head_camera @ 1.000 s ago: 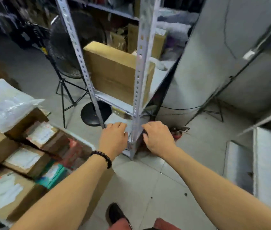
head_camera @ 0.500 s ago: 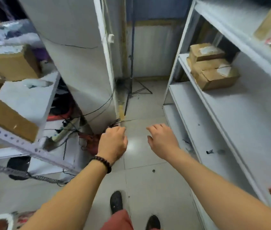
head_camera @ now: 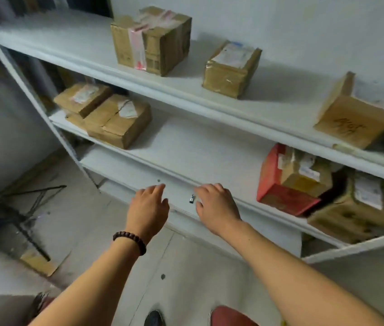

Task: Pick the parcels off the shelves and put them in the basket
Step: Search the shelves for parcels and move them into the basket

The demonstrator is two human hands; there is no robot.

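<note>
A white shelf rack (head_camera: 186,95) fills the view. Its upper shelf carries a taped brown parcel (head_camera: 151,41), a smaller labelled parcel (head_camera: 231,69) and a box with handwriting (head_camera: 356,114). On the shelf below, two brown parcels (head_camera: 113,118) are stacked at the left, and a red box (head_camera: 280,184) with brown parcels (head_camera: 356,208) stands at the right. My left hand (head_camera: 148,208) and my right hand (head_camera: 217,205) hover empty, fingers relaxed, in front of the lower shelf's edge. No basket is in view.
A small metal piece (head_camera: 192,198) lies on the lower shelf between my hands. Black stand legs (head_camera: 21,208) spread over the tiled floor at the left, beside a cardboard scrap (head_camera: 38,262). My shoes (head_camera: 153,317) show at the bottom.
The view has swung right from the metal rack and the basket of parcels to this white shelf rack. Both hands stay empty and now reach toward the lower shelf.
</note>
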